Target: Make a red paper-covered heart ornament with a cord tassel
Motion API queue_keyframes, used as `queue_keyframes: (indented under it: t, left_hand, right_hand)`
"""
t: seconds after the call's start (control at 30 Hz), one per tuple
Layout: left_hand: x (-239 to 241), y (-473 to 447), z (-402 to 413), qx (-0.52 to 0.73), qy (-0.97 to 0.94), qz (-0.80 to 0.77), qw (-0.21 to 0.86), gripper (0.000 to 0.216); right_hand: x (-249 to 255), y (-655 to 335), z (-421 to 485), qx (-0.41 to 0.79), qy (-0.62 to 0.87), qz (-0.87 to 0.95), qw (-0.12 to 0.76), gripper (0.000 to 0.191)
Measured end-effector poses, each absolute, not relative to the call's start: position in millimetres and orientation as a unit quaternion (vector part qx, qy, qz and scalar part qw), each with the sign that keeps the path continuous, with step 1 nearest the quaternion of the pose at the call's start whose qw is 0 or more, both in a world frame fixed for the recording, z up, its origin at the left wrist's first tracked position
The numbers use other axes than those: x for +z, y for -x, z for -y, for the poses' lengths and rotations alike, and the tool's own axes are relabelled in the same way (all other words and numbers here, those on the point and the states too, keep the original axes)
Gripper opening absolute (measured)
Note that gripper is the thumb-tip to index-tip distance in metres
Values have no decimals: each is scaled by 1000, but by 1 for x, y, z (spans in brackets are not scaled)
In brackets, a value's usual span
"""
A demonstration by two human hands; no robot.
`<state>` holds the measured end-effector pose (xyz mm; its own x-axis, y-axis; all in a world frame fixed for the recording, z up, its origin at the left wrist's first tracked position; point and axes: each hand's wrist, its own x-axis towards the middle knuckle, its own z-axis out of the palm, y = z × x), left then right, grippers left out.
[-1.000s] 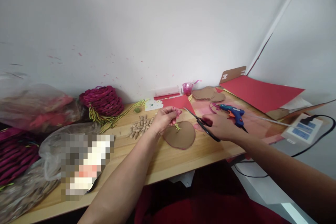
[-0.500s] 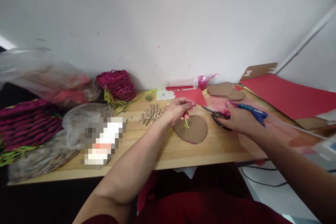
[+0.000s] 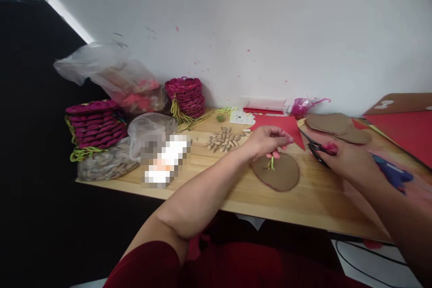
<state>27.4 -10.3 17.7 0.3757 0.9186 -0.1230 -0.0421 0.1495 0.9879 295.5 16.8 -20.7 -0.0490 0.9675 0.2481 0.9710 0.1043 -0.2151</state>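
Apparent cutting step: left hand [image 3: 270, 141] pinches yellow string [image 3: 271, 163] tightly; right hand [image 3: 344, 157], closed around scissors [image 3: 316, 147], stands apart. Cutting calls for careful alignment.

I log, through the head camera, a dark red garment [image 3: 243, 263] on the torso, smooth-looking and deepening almost to black where shaded. The left sleeve [image 3: 148, 258] is the same dark red and short, its rounded hem sitting just above the elbow crease [image 3: 170, 227]. From there I record the left forearm [image 3: 209, 184] bare down to the left hand [image 3: 266, 141]. The right forearm [image 3: 374, 193] is likewise bare from the right hand [image 3: 344, 157] to the picture's edge (its sleeve lies outside my view). Fine weave and stitching are too blurred to certify.
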Motion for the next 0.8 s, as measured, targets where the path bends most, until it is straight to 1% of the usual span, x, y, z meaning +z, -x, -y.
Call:
queue_keyframes:
  t: [0.07,0.13,0.17,0.23,0.27,0.33,0.4,0.47,0.67,0.8]
  left_hand:
    - [16,-27,8,401,-529,-418,620,10]
    - [14,-27,6,437,-516,-424,603,10]
    - [13,-26,4,456,-508,-429,592,12]
    - [12,-25,2,488,-499,-433,571,14]
    - [12,-25,2,499,-497,-433,563,14]
    - [12,-24,2,511,-498,-431,553,14]
    - [11,-23,2,514,-502,-426,550,13]
    - [11,-23,2,511,-506,-422,552,12]
    - [9,-23,1,496,-516,-425,554,11]
    - [6,-22,0,484,-523,-428,556,12]
  right_hand:
    - [-15,-286,-15,-20,701,703,119,36]
    - [-9,-278,-13,-6,701,705,104,32]
    - [-8,-274,-12,-10,690,716,109,32]
    - [-6,-268,-11,-42,649,746,146,31]
    - [-6,-265,-10,-52,612,772,163,28]
    - [-6,-257,-10,-43,522,835,169,22]
    - [-5,-247,-11,-10,448,882,149,17]
    - [-5,-238,-12,6,418,898,136,17]
    - [-3,-222,-17,29,404,907,118,15]
    - [-6,-222,-23,10,404,909,104,15]
